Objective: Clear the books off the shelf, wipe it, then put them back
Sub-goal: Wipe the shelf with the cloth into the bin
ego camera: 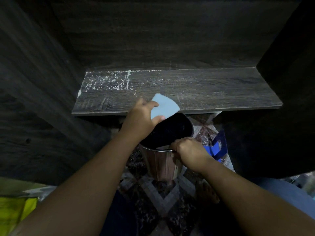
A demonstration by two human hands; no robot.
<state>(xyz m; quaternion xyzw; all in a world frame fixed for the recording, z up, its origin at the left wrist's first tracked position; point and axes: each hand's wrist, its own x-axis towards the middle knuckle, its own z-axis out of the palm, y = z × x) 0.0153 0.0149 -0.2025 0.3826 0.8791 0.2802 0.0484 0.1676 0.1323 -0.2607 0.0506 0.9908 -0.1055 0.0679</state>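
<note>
No books are on the shelf (187, 89) now, and none show anywhere in this view, so I cannot tell where they are. The dark wood board is bare, with white dusty specks (105, 80) spread mostly over its left back part.

The left hand (141, 120) grips a pale blue wipe (166, 106), with the thumb on top and the fingers under it. The wipe sits at the front edge of the shelf, partly over the board and partly over the open mouth of a shiny metal bin (162, 160). The bin stands on the patterned floor (162, 198), just below the front edge. It has a black liner (173, 130) inside. The right hand (189, 150) is clenched on the near rim of the bin and seems to hold it steady.

This looks like the wiping step, with the clearing already done. I think the dust is being pushed off the front edge so it drops into the bin.

Next, the wipe likely needs to go back to the far left corner, where most of the specks are. It should press flat and pull toward the front. The bin has to stay right under the edge, or the dust may land on the floor. After that the books can go back.
</note>
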